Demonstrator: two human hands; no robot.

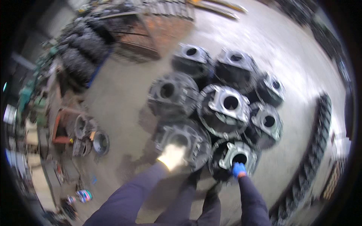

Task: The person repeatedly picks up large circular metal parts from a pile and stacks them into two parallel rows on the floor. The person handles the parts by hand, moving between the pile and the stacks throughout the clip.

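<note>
Several bell-shaped cast metal housings stand grouped on the floor, round openings facing up. My left hand (pixel 173 156), in a pale glove with a yellow cuff, is at the opening of the near left housing (pixel 200 145); motion and glare smear its fingers. In a blue glove with an orange cuff, my right hand (pixel 238 170) grips the rim of the opening in the near right housing (pixel 225 157); its fingertips are partly hidden at the hole. Right behind these two is a brighter silver-topped housing (pixel 222 98), and a dull grey one (pixel 169 94) stands to its left.
A long row of dark ridged parts (pixel 315 143) curves along the right. Smaller ring-shaped castings (pixel 101 143) lie at left by a rusty frame (pixel 57 126). A colourful container (pixel 84 196) is at lower left. Yellow forks (pixel 218 9) and a reddish-brown metal crate (pixel 139 37) are farther back.
</note>
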